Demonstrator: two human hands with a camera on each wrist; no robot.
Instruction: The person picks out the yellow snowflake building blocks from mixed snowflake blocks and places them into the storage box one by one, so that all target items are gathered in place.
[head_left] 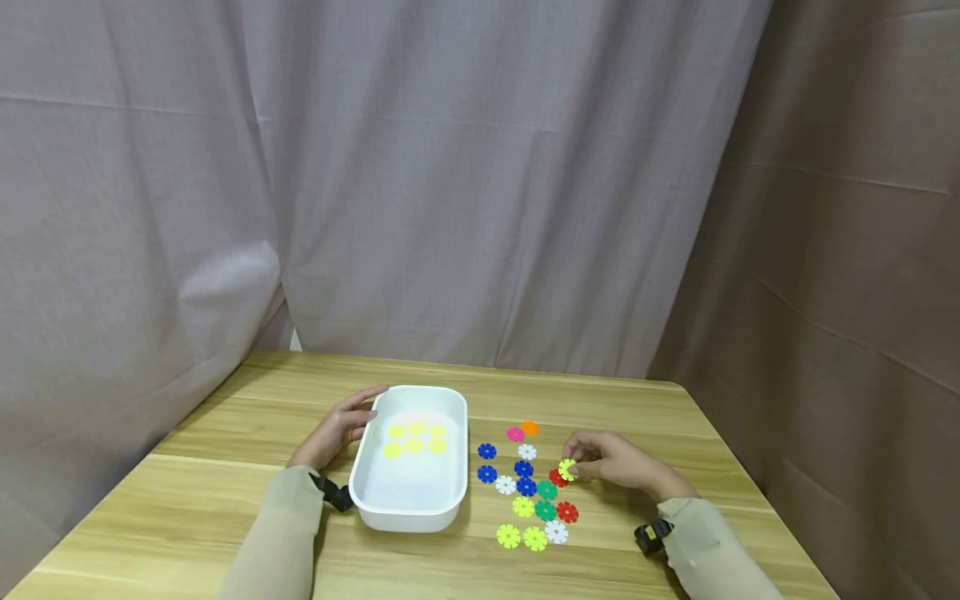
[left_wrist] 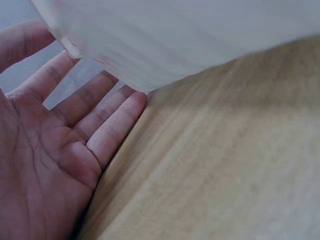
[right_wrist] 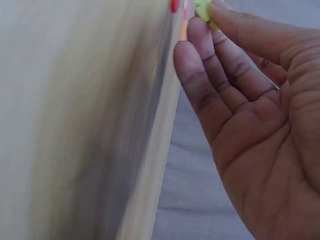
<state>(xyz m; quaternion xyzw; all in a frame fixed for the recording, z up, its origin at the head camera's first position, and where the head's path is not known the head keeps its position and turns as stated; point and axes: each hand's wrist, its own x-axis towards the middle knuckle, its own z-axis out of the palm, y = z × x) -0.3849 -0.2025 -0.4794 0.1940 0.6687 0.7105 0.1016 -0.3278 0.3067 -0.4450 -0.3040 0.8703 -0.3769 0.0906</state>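
Note:
My right hand (head_left: 611,461) pinches a yellow-green notched plastic disc (head_left: 567,470) between thumb and fingers, over a red notched disc (head_left: 557,477) at the right side of the loose pieces. In the right wrist view, the pinched yellow-green disc (right_wrist: 203,9) shows at the fingertips, partly cut off by the frame. A white rectangular tray (head_left: 408,521) stands left of the pieces with several yellow discs (head_left: 414,446) lying inside in two rows. At the tray's left side rests my left hand (head_left: 337,432), its fingers extended against the wall and rim; the left wrist view shows the palm (left_wrist: 45,155) facing up.
Between tray and right hand lie loose discs: several blue (head_left: 487,474), two green (head_left: 546,510), another red (head_left: 567,512), white (head_left: 557,532), yellow-green (head_left: 508,536), pink (head_left: 515,434) and orange (head_left: 530,427). Grey curtains (head_left: 450,208) hang behind the wooden table (head_left: 247,467).

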